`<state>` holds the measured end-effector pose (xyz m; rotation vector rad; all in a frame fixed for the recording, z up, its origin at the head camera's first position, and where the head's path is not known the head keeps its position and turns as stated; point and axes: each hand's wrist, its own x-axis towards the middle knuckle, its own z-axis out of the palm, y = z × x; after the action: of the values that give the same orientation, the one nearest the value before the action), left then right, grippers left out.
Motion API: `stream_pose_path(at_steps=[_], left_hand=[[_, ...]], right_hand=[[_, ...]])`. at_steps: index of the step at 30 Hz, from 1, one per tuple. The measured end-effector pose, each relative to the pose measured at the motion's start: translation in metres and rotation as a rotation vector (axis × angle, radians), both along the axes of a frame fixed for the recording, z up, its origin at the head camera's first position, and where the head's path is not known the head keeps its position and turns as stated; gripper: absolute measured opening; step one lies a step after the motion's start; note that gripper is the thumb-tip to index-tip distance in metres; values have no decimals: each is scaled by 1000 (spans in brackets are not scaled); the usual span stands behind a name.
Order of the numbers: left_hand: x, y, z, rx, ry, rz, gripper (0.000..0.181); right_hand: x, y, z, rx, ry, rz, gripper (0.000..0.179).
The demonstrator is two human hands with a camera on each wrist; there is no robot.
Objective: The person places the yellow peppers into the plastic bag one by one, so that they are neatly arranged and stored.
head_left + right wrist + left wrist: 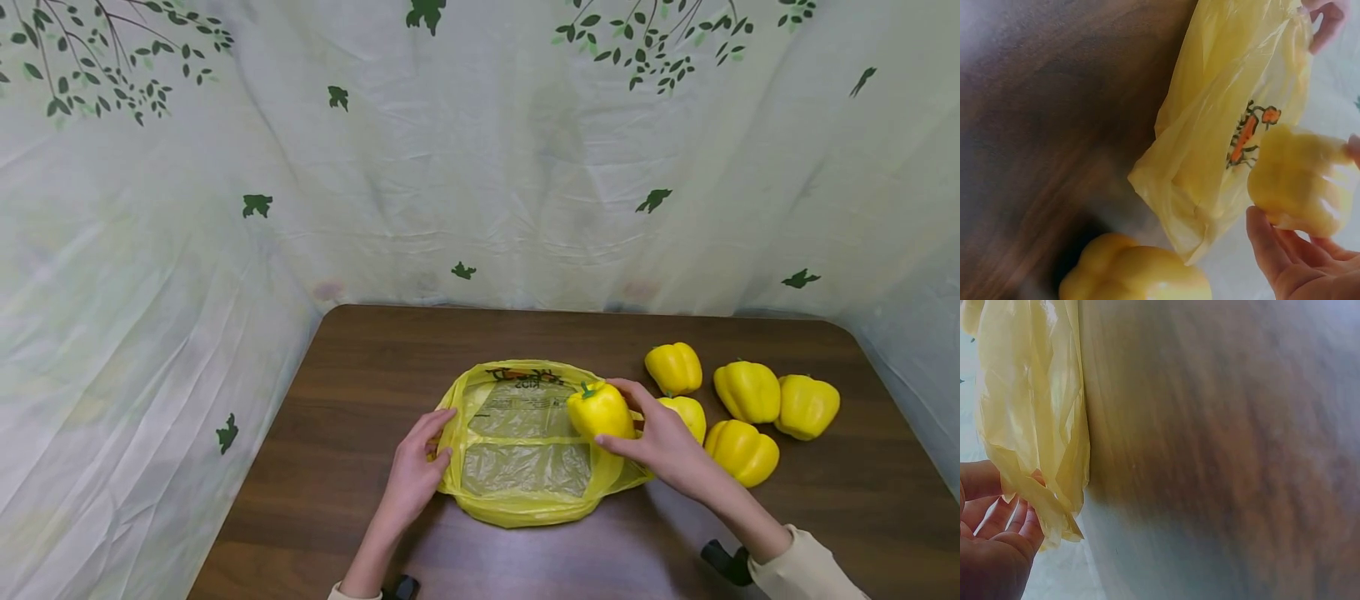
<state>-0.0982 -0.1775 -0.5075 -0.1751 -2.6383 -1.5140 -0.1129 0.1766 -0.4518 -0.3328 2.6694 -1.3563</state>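
In the head view a yellow plastic bag (pixel 525 510) lies with its mouth spread wide on the table. My left hand (pixel 416 462) pinches the left part of its rim; in the left wrist view thumb and fingers hold the thin plastic (pixel 1035 412). My right hand (pixel 663 433) grips a yellow bell pepper (pixel 600 410) with a green stem, held over the right side of the bag's mouth. The right wrist view has this bell pepper (pixel 1300 181) between thumb and fingers, beside the bag's printed side.
Several more yellow bell peppers (pixel 746 392) stand at the table's right, one partly behind my right hand. The brown wooden table (pixel 367 367) ends at a white curtain (pixel 480 183) with leaf prints.
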Motion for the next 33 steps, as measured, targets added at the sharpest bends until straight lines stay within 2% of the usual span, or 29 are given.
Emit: stream_pose_path(at_steps=[11,25,33], left_hand=[[0,1,0,1,-5,2,54],[2,1,0,-5,4,-5,53],[2,2,2,-2,0,-8,52]], right_hand=[[-7,-9,2,60,-13,56,82],[-20,-20,5,81,-15,127,82],[-26,-26,6,88,15,193,82]])
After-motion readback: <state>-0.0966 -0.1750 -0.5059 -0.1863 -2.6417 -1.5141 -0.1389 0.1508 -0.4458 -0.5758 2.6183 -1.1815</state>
